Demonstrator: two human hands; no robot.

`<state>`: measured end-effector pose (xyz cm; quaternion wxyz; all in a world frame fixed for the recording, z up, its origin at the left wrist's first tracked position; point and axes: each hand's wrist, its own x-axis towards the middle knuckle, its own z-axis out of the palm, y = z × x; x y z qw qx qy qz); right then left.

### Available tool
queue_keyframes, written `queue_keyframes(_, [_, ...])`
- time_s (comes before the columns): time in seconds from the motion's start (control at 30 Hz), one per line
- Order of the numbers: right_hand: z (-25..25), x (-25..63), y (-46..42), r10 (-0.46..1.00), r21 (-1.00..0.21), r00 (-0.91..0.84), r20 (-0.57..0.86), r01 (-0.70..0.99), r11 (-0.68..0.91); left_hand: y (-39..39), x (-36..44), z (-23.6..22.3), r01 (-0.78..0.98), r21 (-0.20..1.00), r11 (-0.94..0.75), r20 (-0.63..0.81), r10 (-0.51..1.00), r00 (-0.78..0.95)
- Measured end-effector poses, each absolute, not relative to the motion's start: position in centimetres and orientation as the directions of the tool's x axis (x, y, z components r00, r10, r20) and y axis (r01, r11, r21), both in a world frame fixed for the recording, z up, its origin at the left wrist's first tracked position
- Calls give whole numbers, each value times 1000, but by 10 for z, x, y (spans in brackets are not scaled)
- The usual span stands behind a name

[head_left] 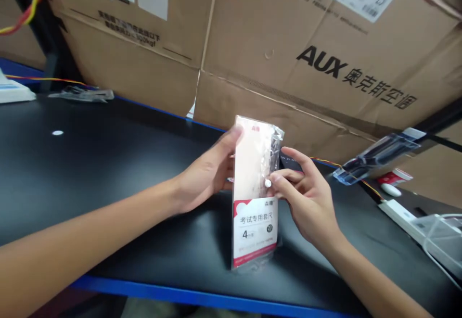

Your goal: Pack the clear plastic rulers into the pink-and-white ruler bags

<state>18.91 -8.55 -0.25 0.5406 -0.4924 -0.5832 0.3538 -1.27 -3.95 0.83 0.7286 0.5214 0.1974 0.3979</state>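
Note:
A clear plastic pouch (254, 164) stands upright above the black table, with a pale insert and a red-and-white label marking it as a ruler set. My left hand (211, 171) grips it from the left, thumb on the front near the top and the other fingers hidden behind. On the pouch's right part is a small white snap button (267, 183). My right hand (306, 193) pinches the pouch's right edge at this button with thumb and fingertips, the index finger raised. The rulers inside cannot be made out.
Large cardboard boxes (252, 58) rise behind the black table (108, 164). To the right lie a clear plastic package (377, 157), a white power strip (404, 214) and a cable. A dark device (291, 161) shows partly behind my right hand. Clear wrapping (84, 94) lies back left.

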Motion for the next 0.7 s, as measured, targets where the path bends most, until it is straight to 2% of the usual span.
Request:
queue_keyframes(0.1, [-2,192,-84,981,-973,24,193,131,189,-39,-11,3,-254,960,115,43,839,542])
queue_keyframes(0.2, [-1,196,-78,988,-987,11,156,47,155,-38,-10,-2,-203,977,67,55,838,543])
queue_keyframes(0.43, [3,209,-66,956,-961,103,276,27,274,-41,-10,0,-119,988,95,15,719,694])
queue_keyframes(0.7, [9,220,-66,953,-952,38,299,77,296,-39,-8,-3,-146,984,103,16,763,646])
